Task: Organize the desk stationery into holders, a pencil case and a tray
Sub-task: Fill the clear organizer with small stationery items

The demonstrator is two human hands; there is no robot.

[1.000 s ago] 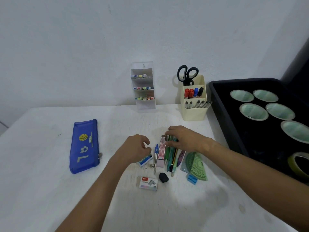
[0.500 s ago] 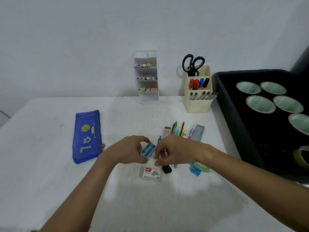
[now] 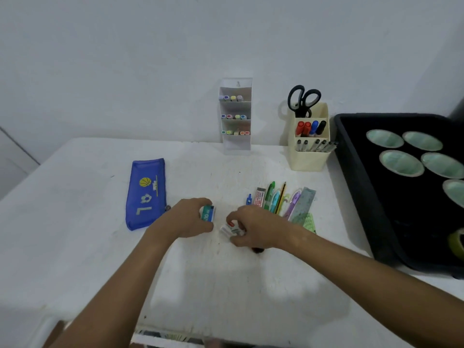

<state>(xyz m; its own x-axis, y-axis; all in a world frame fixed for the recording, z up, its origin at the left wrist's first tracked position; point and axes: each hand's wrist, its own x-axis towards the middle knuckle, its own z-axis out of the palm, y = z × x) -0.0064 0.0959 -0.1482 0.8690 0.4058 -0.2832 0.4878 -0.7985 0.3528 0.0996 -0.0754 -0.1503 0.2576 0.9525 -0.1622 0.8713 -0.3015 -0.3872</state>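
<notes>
Quickly, head view, the only one: your left hand (image 3: pixel 187 218) pinched a small teal-and-white box (image 3: pixel 208 213) between thumb and fingers, lifted just off the white desk (image 3: pixel 75 247), a little right of the blue pencil case (image 3: pixel 146 193), which lay flat and apart from the hand. Your right hand (image 3: pixel 256 226) curled around a small white staple box (image 3: pixel 232 230), thumb below and fingers on top, at or just above the desk; contact with the surface could not be told. A dark small object (image 3: pixel 258 250) peeked out under your right wrist, too hidden to identify. Behind your right hand lay a fanned row touching each other: blue compass (image 3: pixel 248 199), pink lead case (image 3: pixel 260 196), green pen (image 3: pixel 270 193), teal pen (image 3: pixel 275 200), yellow-black pencil (image 3: pixel 281 197), purple pen (image 3: pixel 294 200), grey-green ruler (image 3: pixel 304 203), and a green protractor (image 3: pixel 310 222) partly under your forearm. At the wall stood a clear tiered holder (image 3: pixel 236 116) with highlighters in three tiers, and right of it a cream holder (image 3: pixel 310 144) with black scissors (image 3: pixel 303 100), coloured markers (image 3: pixel 311 128) and grey pens (image 3: pixel 316 144). The black tray (image 3: pixel 356 187) sat at the desk's right edge, just beside the cream holder, holding tape rolls (image 3: pixel 401 163).
</notes>
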